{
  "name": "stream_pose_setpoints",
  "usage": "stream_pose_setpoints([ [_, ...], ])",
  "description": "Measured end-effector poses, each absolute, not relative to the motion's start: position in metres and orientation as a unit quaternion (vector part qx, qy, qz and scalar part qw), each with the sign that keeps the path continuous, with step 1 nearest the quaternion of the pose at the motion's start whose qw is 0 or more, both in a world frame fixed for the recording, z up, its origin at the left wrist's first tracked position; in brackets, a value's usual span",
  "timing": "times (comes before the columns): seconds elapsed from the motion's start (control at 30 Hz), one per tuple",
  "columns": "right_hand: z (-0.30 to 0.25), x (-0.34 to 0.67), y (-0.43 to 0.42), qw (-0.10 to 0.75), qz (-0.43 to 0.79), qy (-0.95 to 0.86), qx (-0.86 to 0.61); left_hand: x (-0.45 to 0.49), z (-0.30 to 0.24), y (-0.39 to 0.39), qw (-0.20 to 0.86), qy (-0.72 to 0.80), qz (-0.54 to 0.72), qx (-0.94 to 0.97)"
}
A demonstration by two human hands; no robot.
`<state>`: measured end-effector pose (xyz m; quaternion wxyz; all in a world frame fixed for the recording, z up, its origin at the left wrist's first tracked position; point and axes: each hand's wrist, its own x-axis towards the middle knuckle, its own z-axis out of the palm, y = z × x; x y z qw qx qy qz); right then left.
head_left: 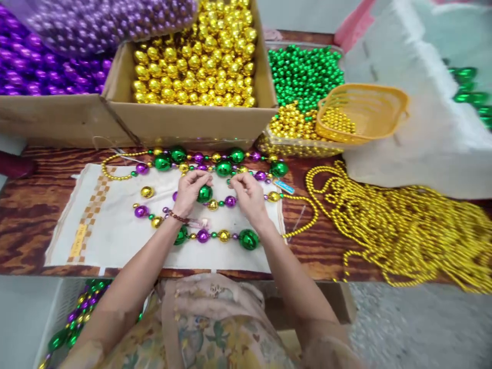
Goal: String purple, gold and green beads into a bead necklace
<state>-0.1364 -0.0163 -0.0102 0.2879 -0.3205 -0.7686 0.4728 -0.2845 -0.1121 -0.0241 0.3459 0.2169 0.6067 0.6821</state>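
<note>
Over a white cloth (115, 225), my left hand (188, 192) is closed in a pinch above a large green bead (205, 193). My right hand (248, 195) pinches too, with a small green bead (229, 181) showing at its fingertips. What either hand grips is too small to make out. Beneath them a strand of purple, gold and green beads (230, 201) crosses the cloth. Another such strand (223, 236) lies nearer my body, partly under my left wrist. Bead strands (223, 168) also lie along the cloth's far edge. One loose gold bead (147, 192) sits left of my left hand.
Cardboard boxes (192, 118) of purple and gold beads stand behind the cloth. To their right are a tub of green and gold beads (305, 74) and an orange basket (365, 113). Gold bead chains (403, 230) pile up at the right. A crate of strands (82, 307) sits below left.
</note>
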Motion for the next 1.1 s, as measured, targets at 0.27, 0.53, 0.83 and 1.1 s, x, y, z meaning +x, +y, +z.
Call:
stream_pose_setpoints([
  [0.27, -0.016, -0.003, 0.026, 0.241, 0.302, -0.779, -0.494, -0.281, -0.024, -0.112, 0.309, 0.616, 0.687, 0.229],
  [0.53, -0.015, 0.075, 0.05, 0.0, 0.188, -0.763, -0.619, -0.28, -0.023, -0.12, 0.274, 0.635, 0.686, 0.227],
  [0.83, -0.009, 0.087, 0.0, -0.217, 0.253, -0.781, -0.528, -0.28, -0.03, -0.13, 0.256, 0.64, 0.697, 0.197],
  [1.1, -0.016, 0.073, -0.056, -0.287, 0.173, -0.76, -0.557, -0.275, -0.028, -0.127, 0.262, 0.621, 0.712, 0.197],
])
